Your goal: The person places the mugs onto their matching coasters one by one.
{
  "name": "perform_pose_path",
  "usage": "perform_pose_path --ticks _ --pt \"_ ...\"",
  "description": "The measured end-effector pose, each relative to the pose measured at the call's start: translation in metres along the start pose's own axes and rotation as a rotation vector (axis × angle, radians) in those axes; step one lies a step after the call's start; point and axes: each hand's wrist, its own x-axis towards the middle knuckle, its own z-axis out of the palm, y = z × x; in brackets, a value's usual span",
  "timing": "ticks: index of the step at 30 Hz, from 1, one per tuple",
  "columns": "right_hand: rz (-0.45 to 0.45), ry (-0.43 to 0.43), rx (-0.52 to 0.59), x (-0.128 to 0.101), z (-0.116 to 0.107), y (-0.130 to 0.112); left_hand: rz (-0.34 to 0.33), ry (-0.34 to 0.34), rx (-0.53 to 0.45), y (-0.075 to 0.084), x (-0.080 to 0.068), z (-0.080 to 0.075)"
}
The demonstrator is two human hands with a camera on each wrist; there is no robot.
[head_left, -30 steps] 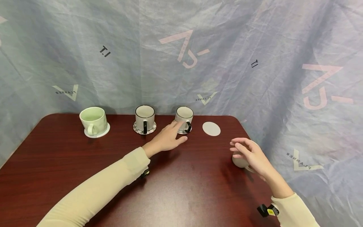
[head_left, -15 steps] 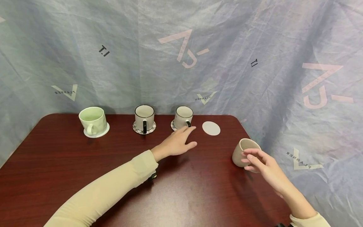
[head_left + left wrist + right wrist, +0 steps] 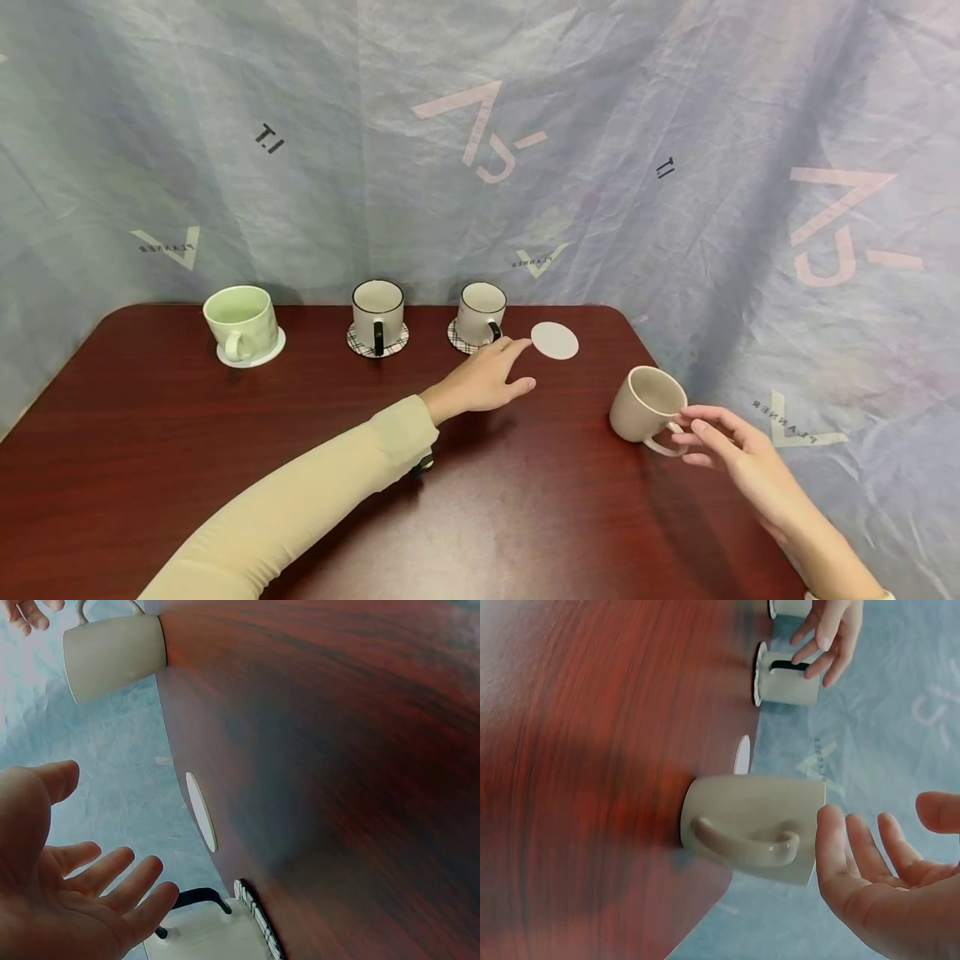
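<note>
My left hand (image 3: 483, 379) hovers over the table with loosely spread fingers and holds nothing. Its fingertips are nearest a white mug (image 3: 476, 321) with a black rim and handle, which stands on a plaid coaster (image 3: 456, 337). Just right of those fingers lies a bare white coaster (image 3: 555, 341). A plain beige mug (image 3: 637, 415) stands upright on the table at the right, its handle (image 3: 109, 606) on the side toward my right hand (image 3: 738, 450). In the right wrist view, that hand's relaxed fingers (image 3: 831, 844) are by the mug's rim, not around the handle (image 3: 742, 847).
A second black-rimmed mug (image 3: 377, 304) stands on a plaid coaster further left. At the far left, a light green mug (image 3: 251, 329) rests on a white coaster (image 3: 277, 348). A grey printed cloth (image 3: 337, 167) hangs behind the dark red wooden table (image 3: 187, 425).
My left hand has shifted right and slightly nearer me, uncovering the black-rimmed mug. My right hand has drawn back to the right from over the beige mug, which stays where it was.
</note>
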Motion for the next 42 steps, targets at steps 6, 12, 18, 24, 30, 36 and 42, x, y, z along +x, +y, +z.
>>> perform_pose_path --ticks 6,12,18,24,30,36,42 --pt "0.009 0.018 -0.012 -0.004 -0.013 0.006 0.003 -0.007 0.003 -0.002 0.009 0.004" --pt "0.04 0.048 -0.059 -0.008 -0.023 0.016 -0.001 -0.024 0.014 0.0 0.019 0.012" --pt "0.074 0.064 -0.102 -0.005 -0.029 0.025 -0.003 -0.029 0.022 0.003 0.03 0.016" --pt "0.075 0.064 -0.102 0.0 -0.031 0.035 -0.012 -0.037 0.014 0.002 0.04 0.024" --pt "0.099 0.062 -0.022 0.0 -0.03 0.046 -0.028 -0.04 0.003 0.002 0.054 0.032" --pt "0.114 0.071 -0.009 0.001 -0.03 0.053 -0.033 -0.03 0.035 0.002 0.068 0.04" --pt "0.102 0.069 -0.032 0.008 -0.027 0.057 -0.056 -0.025 0.052 -0.002 0.076 0.047"
